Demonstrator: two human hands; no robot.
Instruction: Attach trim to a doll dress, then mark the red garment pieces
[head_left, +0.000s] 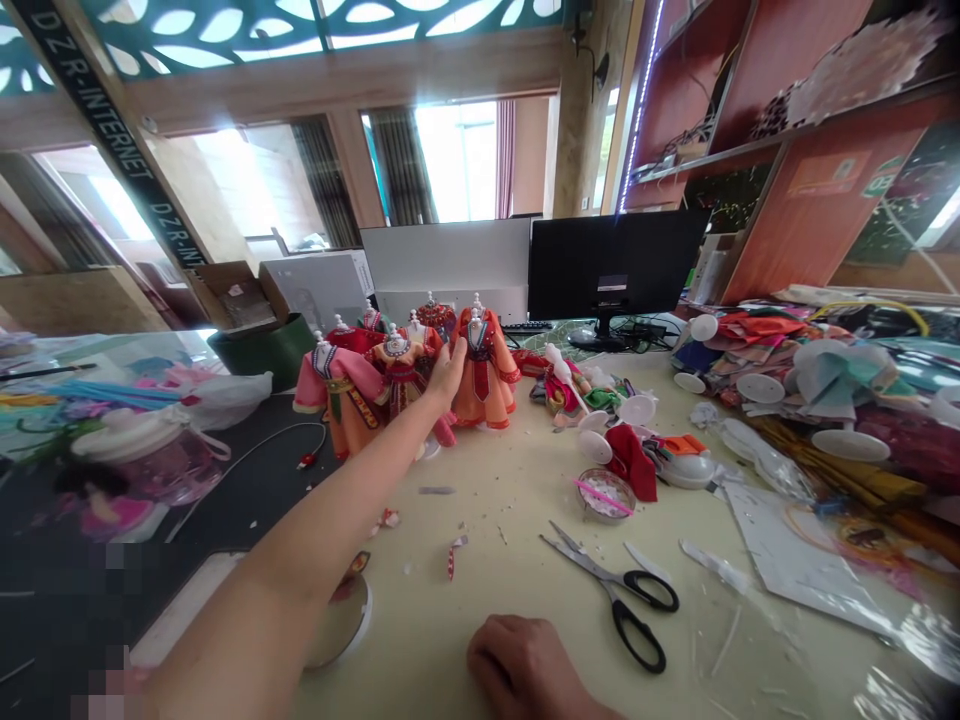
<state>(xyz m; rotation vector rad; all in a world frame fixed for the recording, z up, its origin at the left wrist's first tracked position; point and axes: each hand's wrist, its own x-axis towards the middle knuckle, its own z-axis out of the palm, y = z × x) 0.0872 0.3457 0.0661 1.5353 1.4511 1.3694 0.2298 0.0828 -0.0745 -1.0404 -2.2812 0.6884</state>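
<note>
My left hand (445, 374) reaches far out across the table to a cluster of small costumed doll figures. Its fingers close round the side of an orange-dressed figure (484, 372); a red and orange figure (398, 375) and a pink-sleeved figure (337, 395) stand just left of the hand. My right hand (525, 665) rests near the front edge of the cream table (487, 500) as a loose fist, with nothing visible in it. Black-handled scissors (619, 590) lie open just right of that hand.
A black monitor (611, 265) and a white box (442, 265) stand behind the figures. Fabric scraps, white round bases and a small dish (606, 493) crowd the right side. At left sit a pink-lidded jar (150, 455), a white bag and a green bin (262, 350).
</note>
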